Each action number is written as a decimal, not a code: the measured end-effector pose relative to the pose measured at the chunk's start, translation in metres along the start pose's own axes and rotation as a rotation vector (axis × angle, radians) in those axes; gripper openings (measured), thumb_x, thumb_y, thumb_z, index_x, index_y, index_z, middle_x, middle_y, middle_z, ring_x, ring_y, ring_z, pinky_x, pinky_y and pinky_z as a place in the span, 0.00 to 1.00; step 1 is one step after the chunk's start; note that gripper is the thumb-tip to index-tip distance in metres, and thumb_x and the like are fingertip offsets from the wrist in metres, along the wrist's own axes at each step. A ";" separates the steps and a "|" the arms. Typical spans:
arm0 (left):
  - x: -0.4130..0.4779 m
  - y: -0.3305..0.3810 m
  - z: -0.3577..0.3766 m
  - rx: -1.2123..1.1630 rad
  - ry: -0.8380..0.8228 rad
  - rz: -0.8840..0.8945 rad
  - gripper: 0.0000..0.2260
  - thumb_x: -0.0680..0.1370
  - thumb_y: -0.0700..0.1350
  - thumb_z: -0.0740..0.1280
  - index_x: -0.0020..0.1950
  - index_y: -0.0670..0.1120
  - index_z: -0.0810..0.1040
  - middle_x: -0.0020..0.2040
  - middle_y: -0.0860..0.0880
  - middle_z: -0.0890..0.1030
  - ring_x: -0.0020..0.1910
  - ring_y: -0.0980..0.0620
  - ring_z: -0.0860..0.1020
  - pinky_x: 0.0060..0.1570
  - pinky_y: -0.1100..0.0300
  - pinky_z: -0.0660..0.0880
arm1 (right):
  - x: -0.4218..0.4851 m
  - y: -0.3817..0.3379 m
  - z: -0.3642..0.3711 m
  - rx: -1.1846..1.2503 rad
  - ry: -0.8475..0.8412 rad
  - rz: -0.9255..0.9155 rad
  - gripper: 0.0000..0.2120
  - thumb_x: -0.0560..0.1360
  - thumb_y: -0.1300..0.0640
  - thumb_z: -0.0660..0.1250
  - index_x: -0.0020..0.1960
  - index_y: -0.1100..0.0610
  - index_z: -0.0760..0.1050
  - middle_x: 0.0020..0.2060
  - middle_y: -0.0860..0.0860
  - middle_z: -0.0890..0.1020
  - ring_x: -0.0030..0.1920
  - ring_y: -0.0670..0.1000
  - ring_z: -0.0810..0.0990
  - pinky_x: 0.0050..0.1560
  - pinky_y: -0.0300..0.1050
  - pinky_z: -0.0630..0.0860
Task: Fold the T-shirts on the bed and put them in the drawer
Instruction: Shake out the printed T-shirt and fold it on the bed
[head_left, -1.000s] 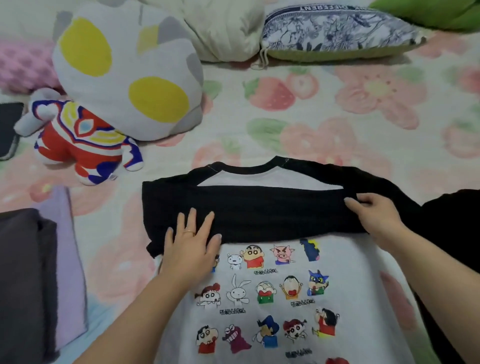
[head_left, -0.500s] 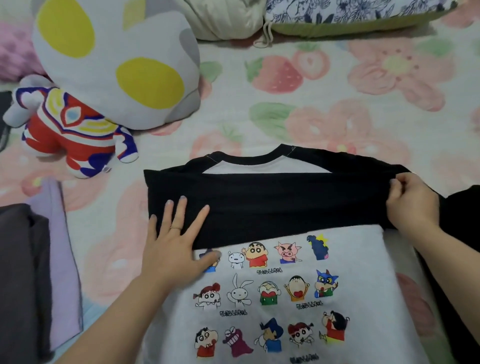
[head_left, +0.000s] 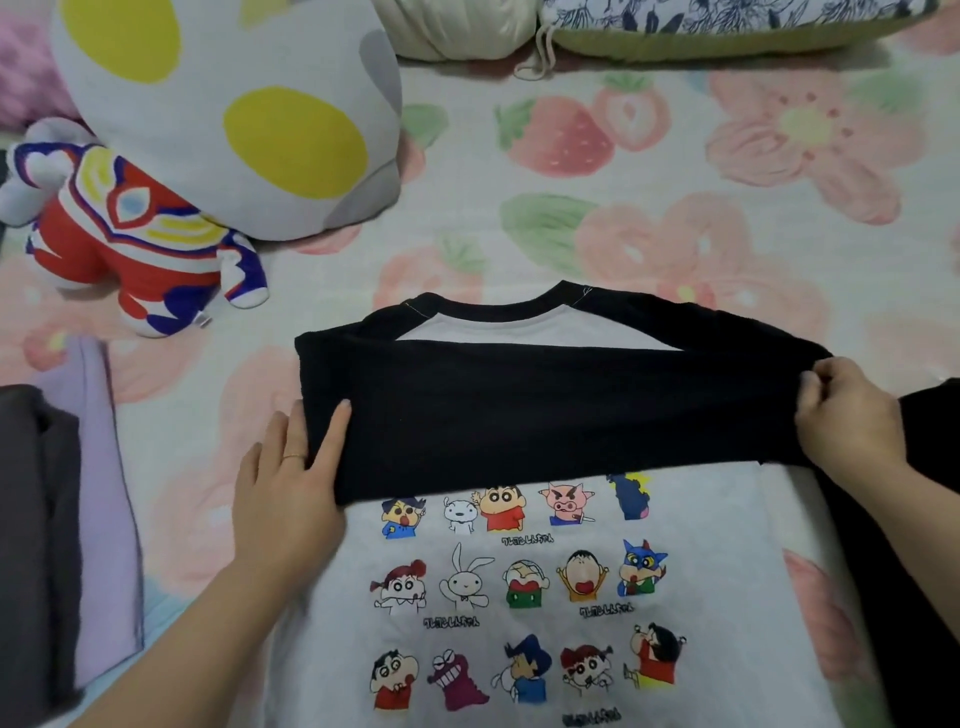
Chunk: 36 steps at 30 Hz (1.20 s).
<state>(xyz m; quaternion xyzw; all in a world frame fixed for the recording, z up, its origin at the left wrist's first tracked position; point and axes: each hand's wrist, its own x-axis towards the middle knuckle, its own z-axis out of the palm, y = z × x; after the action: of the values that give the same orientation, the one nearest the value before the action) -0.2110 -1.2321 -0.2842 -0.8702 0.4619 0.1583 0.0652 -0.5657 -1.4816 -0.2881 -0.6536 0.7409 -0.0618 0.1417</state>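
On the bed (head_left: 675, 218), the T-shirt (head_left: 727, 545) has folded black sleeves (head_left: 545, 410) that want squaring: the left hand (head_left: 285, 488), fingers straight (thumb possibly tucked under), pins one edge while the right hand (head_left: 852, 415), pinching the other, should pull taut and level.

The T-shirt (head_left: 524, 597) runs off the picture's bottom edge, hem unseen, and the captions under its cartoons are too small to read. Its folded black sleeve (head_left: 545, 415) covers the left hand's (head_left: 285, 499) thumb. The right hand's (head_left: 852, 415) curled fingertips are out of sight. Dark folded clothes (head_left: 31, 545) at the bed's (head_left: 519, 239) left side are cropped.
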 end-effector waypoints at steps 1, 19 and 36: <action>0.000 0.003 -0.007 -0.092 -0.032 -0.016 0.43 0.68 0.48 0.62 0.75 0.57 0.37 0.77 0.42 0.41 0.75 0.43 0.40 0.72 0.48 0.46 | -0.002 -0.004 -0.003 -0.012 0.007 0.011 0.13 0.78 0.57 0.57 0.58 0.63 0.70 0.52 0.71 0.76 0.54 0.69 0.74 0.52 0.56 0.70; 0.074 0.028 0.018 -0.042 0.160 0.068 0.32 0.73 0.68 0.43 0.75 0.59 0.44 0.78 0.50 0.45 0.76 0.49 0.43 0.72 0.48 0.42 | -0.040 -0.048 0.051 -0.272 -0.194 -0.546 0.28 0.78 0.47 0.40 0.76 0.53 0.43 0.77 0.50 0.50 0.76 0.50 0.48 0.73 0.47 0.42; 0.065 0.036 0.023 -0.003 0.165 0.106 0.36 0.68 0.70 0.40 0.72 0.57 0.42 0.77 0.48 0.49 0.76 0.43 0.48 0.72 0.47 0.46 | -0.030 -0.046 0.052 -0.315 -0.164 -0.614 0.26 0.81 0.50 0.45 0.76 0.53 0.40 0.77 0.48 0.46 0.76 0.47 0.44 0.72 0.44 0.36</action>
<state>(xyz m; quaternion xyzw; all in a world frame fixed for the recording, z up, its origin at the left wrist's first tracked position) -0.2118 -1.2979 -0.3260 -0.8547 0.5110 0.0899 0.0171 -0.5036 -1.4533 -0.3207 -0.8624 0.4966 0.0661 0.0731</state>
